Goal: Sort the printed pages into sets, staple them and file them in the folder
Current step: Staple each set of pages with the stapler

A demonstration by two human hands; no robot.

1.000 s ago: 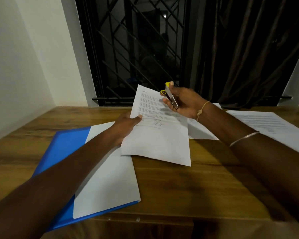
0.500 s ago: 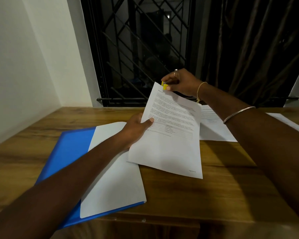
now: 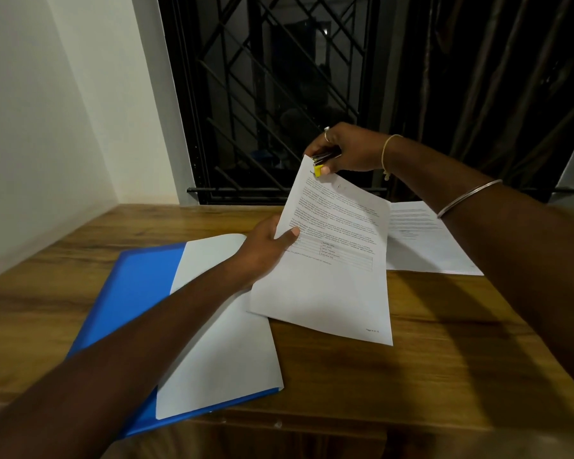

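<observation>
A wooden table (image 3: 411, 376) is set into a room corner, bounded by a white wall (image 3: 47, 127) on the left and by a barred window (image 3: 272, 94) and dark curtain (image 3: 478, 77) along its far edge. A blue folder (image 3: 136, 293), overlaid by a white sheet (image 3: 226, 352), is laid at the near left corner, reaching the near edge. The printed set (image 3: 332, 286) is held tilted above the table's middle: its left margin is pinched by the left hand (image 3: 265, 250), and its top corner is met by a yellow-tipped stapler (image 3: 320, 164) gripped in the right hand (image 3: 348, 150). More pages (image 3: 421, 240) are left near the far right edge. Bare wood is seen along the near right edge
</observation>
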